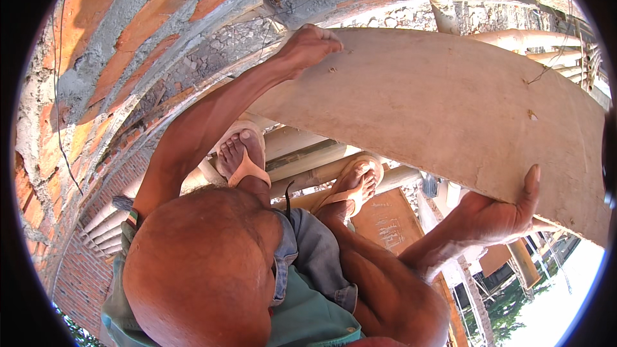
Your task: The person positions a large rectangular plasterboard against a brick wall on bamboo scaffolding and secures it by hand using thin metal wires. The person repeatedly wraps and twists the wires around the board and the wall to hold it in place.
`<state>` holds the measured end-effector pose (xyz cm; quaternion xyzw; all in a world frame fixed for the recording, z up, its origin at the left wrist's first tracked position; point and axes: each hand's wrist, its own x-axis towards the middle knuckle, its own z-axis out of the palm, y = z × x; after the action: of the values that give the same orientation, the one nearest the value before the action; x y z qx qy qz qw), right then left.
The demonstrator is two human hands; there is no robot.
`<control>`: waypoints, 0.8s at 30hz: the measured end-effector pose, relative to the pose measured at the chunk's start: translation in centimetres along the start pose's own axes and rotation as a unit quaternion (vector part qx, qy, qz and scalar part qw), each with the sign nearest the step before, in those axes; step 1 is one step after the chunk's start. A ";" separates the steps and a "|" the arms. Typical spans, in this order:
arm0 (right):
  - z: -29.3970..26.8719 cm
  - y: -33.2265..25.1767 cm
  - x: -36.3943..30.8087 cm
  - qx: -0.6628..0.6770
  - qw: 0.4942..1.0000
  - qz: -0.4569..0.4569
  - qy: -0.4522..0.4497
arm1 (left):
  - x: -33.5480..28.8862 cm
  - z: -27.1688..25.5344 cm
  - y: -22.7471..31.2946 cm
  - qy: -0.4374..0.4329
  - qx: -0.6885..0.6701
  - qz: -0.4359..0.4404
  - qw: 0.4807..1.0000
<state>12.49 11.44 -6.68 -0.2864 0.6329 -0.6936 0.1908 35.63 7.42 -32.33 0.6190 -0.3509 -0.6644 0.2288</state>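
I am squatting with a large brown plywood board [424,103] held out before me, tilted and reaching to the right. My left hand [313,48] is closed on the board's far left end, arm stretched forward. Under the near edge, toward the right, my right hand [498,218] supports the board; its thumb sticks up over the edge, and the other fingers are partly hidden beneath. Small worn spots mark the board's face. My feet, in tan flip-flops [247,170], stand on bamboo poles [302,148] below it.
A rough brick wall [148,32] with grey mortar rises on the left, a thin wire hanging along it. More bamboo poles [527,40] lie beyond the board. A brown panel [389,218] is below my right foot. Open drops show between the poles.
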 end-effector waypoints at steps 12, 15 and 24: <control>0.0 0.0 0.2 0.053 0.998 0.023 0.001 | 0.0 -0.9 4.1 -0.008 0.265 0.033 0.964; 0.0 0.0 0.2 0.045 0.999 0.018 0.007 | 0.3 -0.5 4.1 -0.002 0.288 0.055 0.956; -0.2 -0.1 0.4 0.066 0.997 0.039 -0.011 | 0.9 0.2 5.3 -0.058 0.503 0.204 0.838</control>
<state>12.06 11.35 -6.56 -0.2560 0.5943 -0.7228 0.2427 34.67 3.38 -28.98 0.5237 -0.7677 -0.3692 -0.0043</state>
